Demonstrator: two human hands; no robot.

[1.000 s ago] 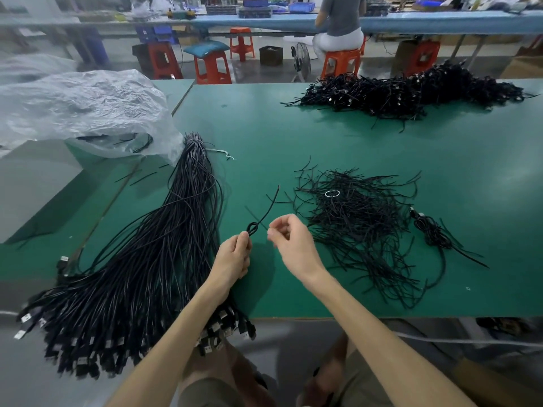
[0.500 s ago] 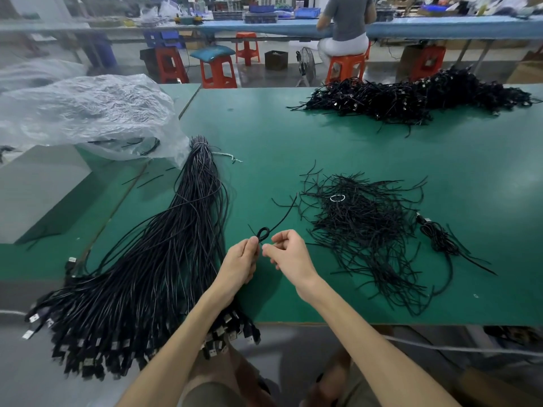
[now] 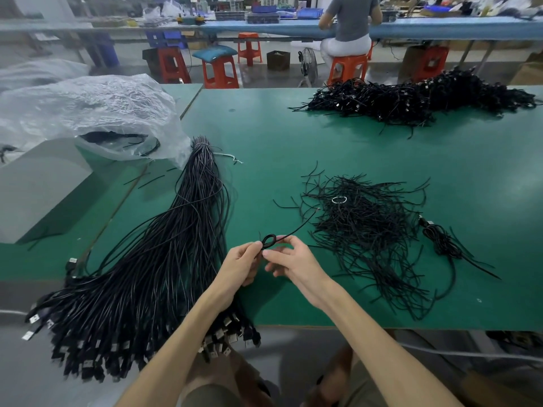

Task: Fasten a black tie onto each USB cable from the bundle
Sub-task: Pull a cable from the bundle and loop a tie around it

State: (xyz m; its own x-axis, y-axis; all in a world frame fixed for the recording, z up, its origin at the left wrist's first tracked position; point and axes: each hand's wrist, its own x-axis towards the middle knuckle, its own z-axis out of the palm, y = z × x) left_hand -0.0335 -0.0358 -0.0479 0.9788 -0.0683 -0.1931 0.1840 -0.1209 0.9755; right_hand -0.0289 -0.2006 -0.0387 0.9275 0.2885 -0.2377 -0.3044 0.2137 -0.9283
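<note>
Currently both hands work just above the green table [image 3: 293, 127]. Left hand [image 3: 239, 265] pinches a small black loop [image 3: 269, 240]; right hand [image 3: 293, 259] pinches its tail to keep it tight. Whether it is a cable or a tie, I cannot tell. Loose ties [image 3: 367, 230] are heaped just right, within reach. The cable bundle [image 3: 164, 259] lies left, its plugs overhanging the edge, likely for easy picking.

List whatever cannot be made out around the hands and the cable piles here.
Head view only:
- Looped black strand: tie or cable unclear; it is too thin, and the left hand and right hand cover where they pinch it.
- Left palm: hidden by the hand's own back.
- Bundle plugs: blurred, type unreadable.
- Plastic bag: crumpled film hides most of its contents.
- Far pile: too small to tell whether ties are on.
</note>
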